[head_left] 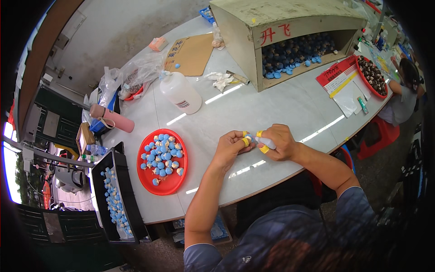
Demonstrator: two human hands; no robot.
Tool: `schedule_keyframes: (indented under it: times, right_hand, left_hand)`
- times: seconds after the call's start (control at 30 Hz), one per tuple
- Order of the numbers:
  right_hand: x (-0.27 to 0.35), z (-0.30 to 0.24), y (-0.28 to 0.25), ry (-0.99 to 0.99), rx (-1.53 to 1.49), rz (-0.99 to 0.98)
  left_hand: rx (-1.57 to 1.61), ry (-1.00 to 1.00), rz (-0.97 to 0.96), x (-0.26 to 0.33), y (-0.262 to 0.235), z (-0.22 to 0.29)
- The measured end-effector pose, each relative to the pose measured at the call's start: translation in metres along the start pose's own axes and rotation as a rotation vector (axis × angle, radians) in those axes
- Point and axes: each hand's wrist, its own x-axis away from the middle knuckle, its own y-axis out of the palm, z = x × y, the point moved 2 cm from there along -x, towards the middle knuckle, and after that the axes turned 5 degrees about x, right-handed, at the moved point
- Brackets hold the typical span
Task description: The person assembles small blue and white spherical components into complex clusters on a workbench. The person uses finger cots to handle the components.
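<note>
My left hand [230,146] pinches a small blue and beige piece [248,137] between thumb and fingers wrapped in yellow tape. My right hand [277,141] holds a small white glue bottle [266,143], its tip pointing at that piece. Both hands hover over the white table [253,106], just right of a red round tray [147,179] that holds several of the same blue and beige pieces.
A black crate [128,199] with more blue pieces hangs off the left table edge. A white plastic bottle [180,92], a pink flask [111,118], a cardboard sheet [192,53] and a big beige box [290,27] of blue pieces stand farther back. Another person [405,93] sits at the right end by a red bowl [372,75].
</note>
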Motion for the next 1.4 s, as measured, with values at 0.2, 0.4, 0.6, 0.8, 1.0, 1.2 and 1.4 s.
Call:
schedule_keyframes:
  times: [0.2, 0.4, 0.6, 0.8, 1.0, 1.2, 1.4]
  right_hand:
    - [0.002, 0.003, -0.001, 0.020, -0.010, -0.002]
    - [-0.002, 0.001, -0.005, 0.011, -0.032, 0.019]
    - [0.004, 0.006, -0.008, 0.135, -0.035, 0.082]
    - [-0.004, 0.000, -0.020, 0.429, -0.270, 0.238]
    - [0.039, 0.013, -0.083, 0.712, -0.171, 0.071]
    - [0.121, 0.057, -0.184, 0.944, 0.375, 0.413]
    - [0.173, 0.084, -0.257, 1.004, 0.761, 0.530]
  left_hand:
    - [-0.016, -0.022, 0.007, -0.001, 0.003, 0.001]
    - [0.004, -0.010, -0.002, -0.001, -0.001, 0.001]
    - [0.045, -0.028, 0.034, 0.000, -0.002, 0.005]
    - [0.147, -0.047, 0.028, -0.001, -0.003, 0.004]
    - [0.150, -0.057, -0.006, 0.000, -0.001, 0.006]
    - [0.157, 0.001, 0.074, 0.002, -0.009, 0.004]
    - [0.170, 0.001, 0.067, 0.001, -0.003, 0.005]
